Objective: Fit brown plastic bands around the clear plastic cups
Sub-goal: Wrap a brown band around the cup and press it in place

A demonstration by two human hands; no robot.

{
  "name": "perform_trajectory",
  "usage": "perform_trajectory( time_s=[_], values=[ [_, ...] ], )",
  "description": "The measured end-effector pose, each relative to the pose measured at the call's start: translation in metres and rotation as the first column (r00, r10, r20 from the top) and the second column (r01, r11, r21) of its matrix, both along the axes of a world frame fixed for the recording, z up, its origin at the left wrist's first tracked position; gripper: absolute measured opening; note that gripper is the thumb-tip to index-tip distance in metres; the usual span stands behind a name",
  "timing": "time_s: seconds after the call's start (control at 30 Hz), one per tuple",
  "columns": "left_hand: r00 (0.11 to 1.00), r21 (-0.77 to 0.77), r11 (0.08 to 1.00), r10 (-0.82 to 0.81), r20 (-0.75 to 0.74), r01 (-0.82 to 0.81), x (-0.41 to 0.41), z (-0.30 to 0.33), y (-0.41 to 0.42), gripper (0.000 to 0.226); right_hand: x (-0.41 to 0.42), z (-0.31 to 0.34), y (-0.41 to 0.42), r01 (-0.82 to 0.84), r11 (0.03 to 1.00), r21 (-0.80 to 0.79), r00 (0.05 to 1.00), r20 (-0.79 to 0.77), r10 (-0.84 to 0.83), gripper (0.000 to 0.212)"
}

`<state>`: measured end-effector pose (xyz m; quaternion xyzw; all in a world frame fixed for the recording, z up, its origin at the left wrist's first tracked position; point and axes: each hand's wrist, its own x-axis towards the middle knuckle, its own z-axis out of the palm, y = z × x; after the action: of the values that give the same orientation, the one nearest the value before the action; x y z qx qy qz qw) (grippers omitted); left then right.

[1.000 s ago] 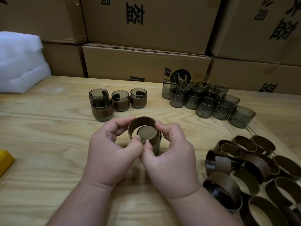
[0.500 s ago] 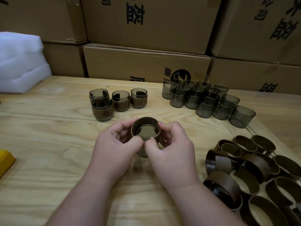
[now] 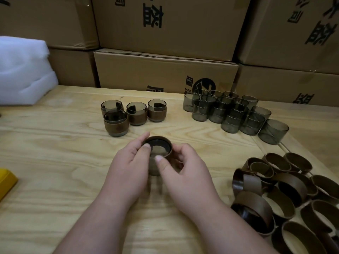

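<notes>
Stacked cardboard boxes [image 3: 165, 70] back a pale, grained wood table [image 3: 55, 153]. At right lie loose brown bands [image 3: 286, 195], smooth curled rings; behind them, bare smoky cups [image 3: 229, 110]; four banded cups [image 3: 134, 113] stand left. At centre, the left hand [image 3: 128, 171] and right hand [image 3: 189, 173] grip a round cup [image 3: 158, 153] wrapped in a band.

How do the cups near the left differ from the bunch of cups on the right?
The four left cups each wear a brown band round the middle; the right cups are bare smoky plastic. The left cups all stand upright; at least one right cup is tilted. The left group is small, the right group far larger. Both groups sit on the wooden table, untouched.
</notes>
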<state>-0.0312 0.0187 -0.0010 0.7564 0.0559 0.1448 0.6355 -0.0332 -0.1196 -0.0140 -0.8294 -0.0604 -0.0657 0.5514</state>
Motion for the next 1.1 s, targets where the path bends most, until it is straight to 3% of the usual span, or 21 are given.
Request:
perform_trajectory(
  time_s=[0.13, 0.27, 0.4, 0.5, 0.63, 0.8, 0.9, 1.1],
  values=[
    [1.000, -0.255, 0.967, -0.016, 0.017, 0.020, 0.001, 0.001, 0.001, 0.030, 0.001, -0.002, 0.005, -0.055, 0.995, 0.079, 0.996, 0.068, 0.050, 0.038],
    [0.994, -0.583, 0.805, -0.102, 0.042, 0.107, 0.002, 0.004, -0.004, 0.031, 0.002, -0.001, 0.012, -0.123, 0.949, 0.290, 0.985, 0.149, 0.083, 0.041],
    [0.985, -0.717, 0.681, -0.165, 0.051, 0.151, 0.002, 0.006, -0.007, 0.033, 0.006, 0.006, 0.010, -0.108, 0.882, 0.460, 0.989, 0.139, 0.048, 0.029],
    [0.983, -0.747, 0.646, -0.173, 0.055, 0.155, 0.003, 0.006, -0.006, 0.053, 0.009, 0.010, 0.007, -0.050, 0.834, 0.549, 0.998, 0.057, 0.022, 0.013],
    [0.984, -0.781, 0.606, -0.165, 0.062, 0.151, 0.003, 0.007, -0.005, 0.066, 0.009, 0.012, 0.009, 0.033, 0.831, 0.555, 0.999, -0.028, -0.021, 0.013],
    [0.971, -0.765, 0.614, -0.232, 0.062, 0.196, 0.000, 0.006, -0.009, 0.054, 0.011, 0.011, 0.006, 0.125, 0.789, 0.602, 0.991, -0.034, -0.132, 0.031],
    [0.960, -0.712, 0.664, -0.276, 0.049, 0.227, -0.002, 0.005, -0.012, 0.043, 0.013, 0.009, 0.003, 0.169, 0.773, 0.611, 0.983, -0.044, -0.180, 0.039],
    [0.946, -0.678, 0.685, -0.321, 0.045, 0.265, 0.000, 0.004, -0.010, 0.050, 0.015, 0.006, 0.001, 0.131, 0.771, 0.623, 0.986, -0.003, -0.165, 0.047]
  ],
)
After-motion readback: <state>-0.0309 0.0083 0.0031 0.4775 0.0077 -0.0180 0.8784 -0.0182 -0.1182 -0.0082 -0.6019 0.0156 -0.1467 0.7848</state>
